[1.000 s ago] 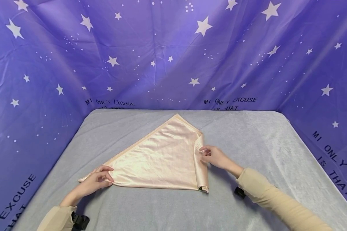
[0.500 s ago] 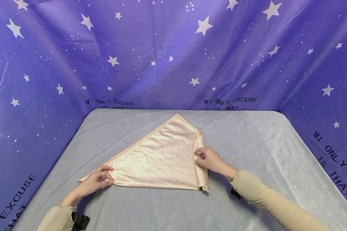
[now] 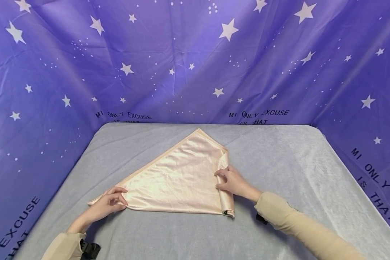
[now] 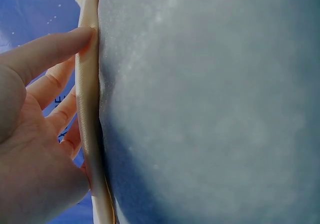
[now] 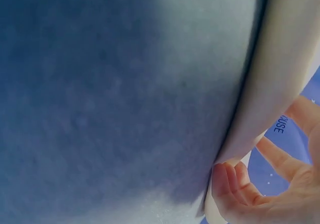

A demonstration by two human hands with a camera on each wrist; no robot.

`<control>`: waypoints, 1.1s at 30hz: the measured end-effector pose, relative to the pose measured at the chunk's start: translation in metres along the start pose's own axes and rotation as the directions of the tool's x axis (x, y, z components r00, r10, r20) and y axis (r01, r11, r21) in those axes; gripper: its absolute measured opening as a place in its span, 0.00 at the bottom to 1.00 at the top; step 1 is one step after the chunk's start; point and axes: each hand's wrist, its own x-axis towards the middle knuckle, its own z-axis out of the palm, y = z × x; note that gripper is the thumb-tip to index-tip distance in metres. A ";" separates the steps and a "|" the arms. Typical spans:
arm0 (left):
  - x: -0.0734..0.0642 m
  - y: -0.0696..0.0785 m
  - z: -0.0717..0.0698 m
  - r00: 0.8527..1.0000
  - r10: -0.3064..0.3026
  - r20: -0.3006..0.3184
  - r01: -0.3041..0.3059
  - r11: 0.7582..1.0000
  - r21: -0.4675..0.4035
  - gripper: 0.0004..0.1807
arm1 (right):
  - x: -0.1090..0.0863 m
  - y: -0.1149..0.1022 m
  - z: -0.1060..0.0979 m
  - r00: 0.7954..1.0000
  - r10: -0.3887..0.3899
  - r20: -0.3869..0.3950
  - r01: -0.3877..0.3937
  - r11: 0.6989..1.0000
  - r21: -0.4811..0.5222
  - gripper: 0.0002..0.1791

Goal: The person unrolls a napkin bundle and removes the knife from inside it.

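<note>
A shiny pale-peach satin cloth (image 3: pixel 172 177) lies folded in layers, with a peak at the back and a long straight front edge. Its right side is turned over into a loose roll (image 3: pixel 226 200), with a dark bit showing inside the near end. My left hand (image 3: pixel 105 204) rests on the narrow left corner, thumb at the front edge and fingers spread over the top. Reaching over the roll from the right, my right hand (image 3: pixel 235 182) has its thumb and forefinger apart at the roll's left edge. In the right wrist view its other fingers (image 5: pixel 230 186) bend beside the roll.
A grey plush cover (image 3: pixel 169 234) lies under everything. Purple curtains (image 3: pixel 195 65) with white stars and printed words stand behind the table and along both sides. Black wrist devices sit at the left cuff (image 3: pixel 90 249) and under the right cuff (image 3: pixel 261 218).
My right hand has moved left across the roll until its fingertips are at the roll's left edge. The cloth and my left hand have kept their places.
</note>
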 end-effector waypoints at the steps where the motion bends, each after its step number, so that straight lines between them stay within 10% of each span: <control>1: 0.000 0.000 0.000 1.000 0.003 -0.001 -0.003 1.000 -0.004 0.07 | 0.000 0.000 0.001 1.000 -0.003 0.000 0.003 1.000 -0.009 0.22; 33: 0.000 -0.002 0.000 1.000 0.002 -0.005 -0.002 1.000 0.008 0.07 | 0.001 0.003 0.003 0.997 0.070 -0.038 -0.069 0.997 0.019 0.21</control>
